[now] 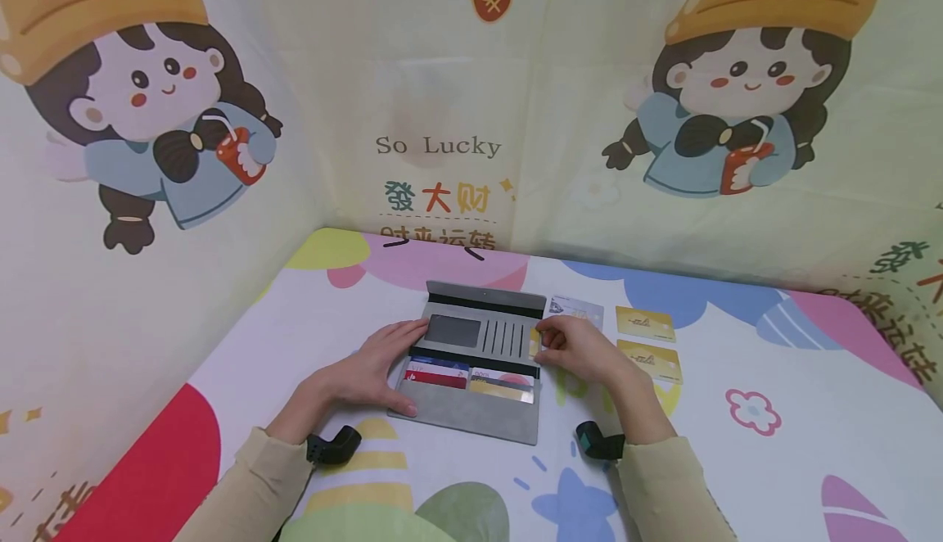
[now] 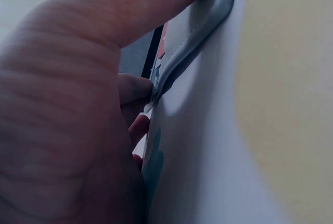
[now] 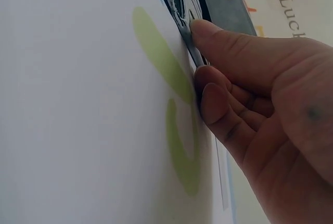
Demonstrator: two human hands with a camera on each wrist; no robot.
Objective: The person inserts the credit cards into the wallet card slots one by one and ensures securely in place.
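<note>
A grey wallet [image 1: 460, 421] lies unfolded on the table, its flap standing up at the back. My left hand [image 1: 368, 370] rests on the wallet's left edge, with the thumb on the front panel and the fingers extended beside the dark window pocket [image 1: 453, 331]. At the right edge my right hand [image 1: 578, 350] pinches a gold card [image 1: 534, 344] between thumb and fingers; part of the card shows beside the row of slots. In the front panel sit a red card [image 1: 436, 377] and a gold-striped card [image 1: 501, 385]. The right wrist view shows the thumb [image 3: 208, 30] against the wallet's edge.
Right of the wallet lie a silvery card [image 1: 577, 310] and two gold cards, one farther back [image 1: 645, 323] and one nearer [image 1: 650, 361]. A patterned cloth [image 1: 737, 476] covers the table, and a printed backdrop [image 1: 442, 75] stands behind it.
</note>
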